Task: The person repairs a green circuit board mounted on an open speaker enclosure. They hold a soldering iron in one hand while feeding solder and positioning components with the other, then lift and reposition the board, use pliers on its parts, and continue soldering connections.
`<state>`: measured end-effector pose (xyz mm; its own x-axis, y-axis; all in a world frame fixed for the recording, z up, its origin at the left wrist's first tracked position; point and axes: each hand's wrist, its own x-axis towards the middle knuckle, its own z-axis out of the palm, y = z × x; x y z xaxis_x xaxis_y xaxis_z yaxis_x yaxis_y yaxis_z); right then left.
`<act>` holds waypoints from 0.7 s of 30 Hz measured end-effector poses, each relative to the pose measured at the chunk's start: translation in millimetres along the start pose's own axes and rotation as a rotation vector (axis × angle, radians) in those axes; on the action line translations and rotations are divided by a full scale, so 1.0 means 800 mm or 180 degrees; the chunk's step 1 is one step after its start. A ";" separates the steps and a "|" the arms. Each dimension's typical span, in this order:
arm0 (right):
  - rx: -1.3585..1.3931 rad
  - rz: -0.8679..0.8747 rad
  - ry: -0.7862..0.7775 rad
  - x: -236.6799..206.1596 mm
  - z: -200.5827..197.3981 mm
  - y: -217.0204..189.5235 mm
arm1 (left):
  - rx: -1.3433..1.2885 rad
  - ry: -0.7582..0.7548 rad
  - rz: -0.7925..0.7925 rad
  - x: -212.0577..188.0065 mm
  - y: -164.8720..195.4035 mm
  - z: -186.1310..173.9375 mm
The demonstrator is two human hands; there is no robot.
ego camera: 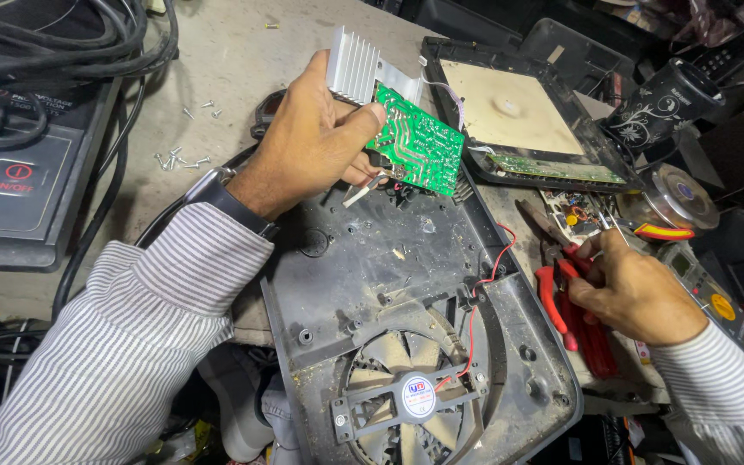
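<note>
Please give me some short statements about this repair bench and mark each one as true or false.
1. The left hand holds a green circuit board with a silver heat sink on it. True.
2. The right hand rests on the fan. False: it is at the red-handled pliers, to the right of the housing.
3. The fan sits in the dark plastic housing. True.
4. The wire from the fan is blue. False: a red wire runs up from it.
5. Loose screws lie on the table, left of the left hand. True.
</note>
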<state>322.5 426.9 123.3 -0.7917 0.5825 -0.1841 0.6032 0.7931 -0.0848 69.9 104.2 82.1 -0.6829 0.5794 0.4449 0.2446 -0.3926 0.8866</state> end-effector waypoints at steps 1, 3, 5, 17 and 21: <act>0.0142 0.0013 -0.0072 -0.001 -0.002 0.005 | -0.0067 -0.0038 0.0016 0.000 0.001 0.000; 0.0250 -0.0163 0.0027 -0.001 -0.014 0.019 | -0.0002 -0.0026 -0.0041 0.000 0.004 0.001; 0.0252 -0.0282 0.0094 0.001 -0.027 0.032 | 0.0021 -0.0030 -0.0056 0.001 0.006 0.002; -0.0649 0.0010 0.0029 -0.002 -0.027 0.042 | 0.0037 -0.0096 -0.0036 0.003 0.004 0.000; -0.1225 0.0365 -0.0245 -0.010 -0.024 0.024 | 0.0047 -0.0108 -0.0049 0.003 0.006 0.001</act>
<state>338.4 441.2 142.3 -0.7031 0.6675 -0.2451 0.5954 0.7411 0.3104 69.7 104.5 87.3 -0.6629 0.6093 0.4351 0.2446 -0.3730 0.8950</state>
